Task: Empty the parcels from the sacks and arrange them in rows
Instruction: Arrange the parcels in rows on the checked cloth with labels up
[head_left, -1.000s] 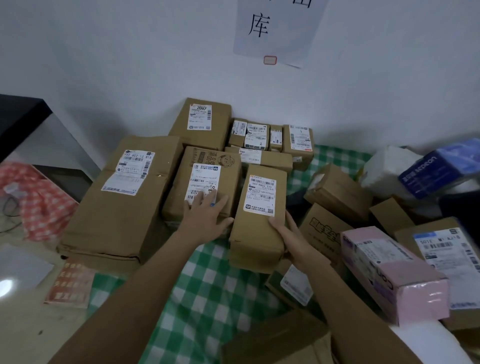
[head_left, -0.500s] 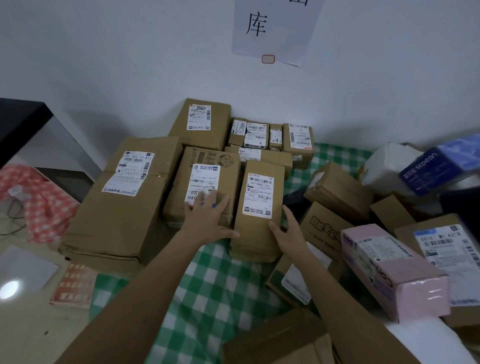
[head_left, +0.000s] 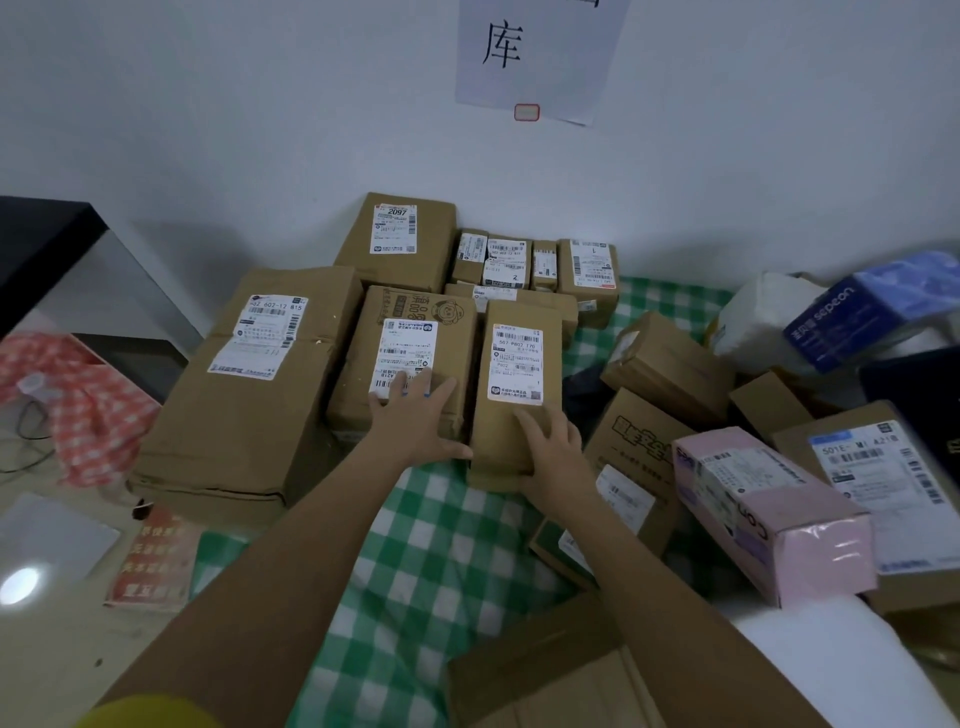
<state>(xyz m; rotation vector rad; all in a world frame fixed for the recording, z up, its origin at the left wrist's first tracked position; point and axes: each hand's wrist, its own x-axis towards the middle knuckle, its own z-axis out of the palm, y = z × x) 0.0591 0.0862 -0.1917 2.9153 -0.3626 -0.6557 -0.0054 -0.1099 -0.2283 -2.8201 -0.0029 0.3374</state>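
Note:
Brown cardboard parcels with white labels lie in rows against the wall on a green checked sack (head_left: 441, 561). My left hand (head_left: 415, 421) rests flat, fingers spread, on a middle parcel (head_left: 415, 332) with a cartoon print. My right hand (head_left: 550, 447) lies with straight fingers on the near end of the narrow parcel (head_left: 514, 364) right beside it. A big parcel (head_left: 249, 395) sits to the left. At the back stand a parcel marked 2097 (head_left: 400, 239) and several small ones (head_left: 535, 262).
An unsorted heap lies at the right: a pink box (head_left: 769, 514), a brown box with print (head_left: 639, 441), a blue and white pack (head_left: 862, 312), a labelled box (head_left: 883, 483). A red checked sack (head_left: 88, 405) and a black table (head_left: 41, 244) are at the left. Open cardboard (head_left: 550, 670) lies near me.
The narrow parcel has slid away from me and now lies level beside the cartoon-print parcel. My right hand has shifted from its right side onto its near end. My left hand has stayed put.

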